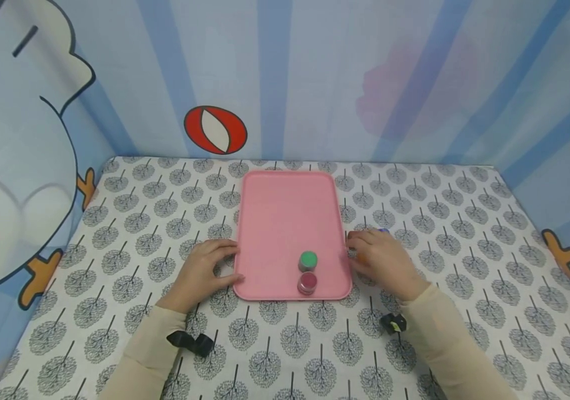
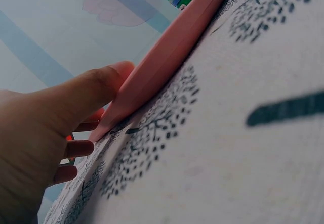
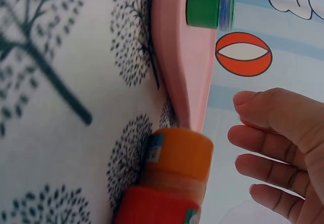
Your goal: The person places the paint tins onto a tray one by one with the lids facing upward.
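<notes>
Two small jars stand on the pink tray [image 1: 285,216], one with a green lid [image 1: 308,259] and one with a red lid [image 1: 307,282]. My left hand [image 1: 205,272] rests against the tray's left edge, thumb and fingers spread apart. In the left wrist view the thumb [image 2: 109,80] touches the tray's side. Beside the right edge, my right hand [image 1: 382,261] hovers with loosely bent fingers, holding nothing. Just by it in the right wrist view are an orange-lidded jar [image 3: 182,150] and a red-topped jar [image 3: 157,206], mostly hidden under the hand from above.
A bit of blue [image 1: 383,230] shows past the right hand's knuckles. The table has a white cloth [image 1: 265,355] printed with grey trees. Behind it hangs a striped cartoon backdrop [image 1: 315,83] with a red ball picture.
</notes>
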A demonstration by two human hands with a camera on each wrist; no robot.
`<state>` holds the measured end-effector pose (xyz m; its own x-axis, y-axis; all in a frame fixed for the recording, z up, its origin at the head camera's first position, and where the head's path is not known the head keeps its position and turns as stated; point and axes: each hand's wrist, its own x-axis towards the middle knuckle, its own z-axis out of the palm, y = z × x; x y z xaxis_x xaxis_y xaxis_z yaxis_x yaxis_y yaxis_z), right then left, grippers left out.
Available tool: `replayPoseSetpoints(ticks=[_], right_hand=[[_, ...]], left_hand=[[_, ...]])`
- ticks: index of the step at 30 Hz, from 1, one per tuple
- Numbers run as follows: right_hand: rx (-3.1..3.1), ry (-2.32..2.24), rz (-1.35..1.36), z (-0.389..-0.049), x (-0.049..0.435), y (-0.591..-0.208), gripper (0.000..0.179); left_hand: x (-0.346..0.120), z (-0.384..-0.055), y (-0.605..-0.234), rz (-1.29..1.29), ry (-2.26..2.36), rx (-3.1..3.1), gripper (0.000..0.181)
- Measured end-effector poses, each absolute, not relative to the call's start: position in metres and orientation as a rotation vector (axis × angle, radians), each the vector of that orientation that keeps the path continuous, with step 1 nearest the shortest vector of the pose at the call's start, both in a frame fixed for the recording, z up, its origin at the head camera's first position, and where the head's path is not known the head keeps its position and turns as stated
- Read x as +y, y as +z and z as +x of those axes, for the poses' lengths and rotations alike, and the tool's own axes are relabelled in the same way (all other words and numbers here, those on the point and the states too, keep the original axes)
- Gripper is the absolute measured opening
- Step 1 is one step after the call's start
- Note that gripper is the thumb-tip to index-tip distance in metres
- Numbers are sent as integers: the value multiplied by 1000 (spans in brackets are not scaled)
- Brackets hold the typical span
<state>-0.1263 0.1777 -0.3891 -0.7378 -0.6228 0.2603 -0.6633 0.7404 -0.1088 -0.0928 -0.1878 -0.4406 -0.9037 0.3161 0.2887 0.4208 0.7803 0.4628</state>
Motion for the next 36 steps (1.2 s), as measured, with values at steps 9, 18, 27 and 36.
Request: replayPoseSetpoints(ticks=[9, 18, 27, 36], right_hand=[[-2743, 332, 974, -125, 189, -390, 32], [-2761, 299, 907, -124, 198, -392, 28], [-2804, 239, 878, -122, 205, -392, 30], [-2810, 198, 886, -122, 209, -395, 28]], left_hand=[[-188, -92, -438, -581, -786, -2781, 58], [-189, -93, -440, -580, -774, -2789, 58], [-189, -94, -442, -573, -774, -2798, 57], [-188, -93, -442, -577, -785, -2785, 58]])
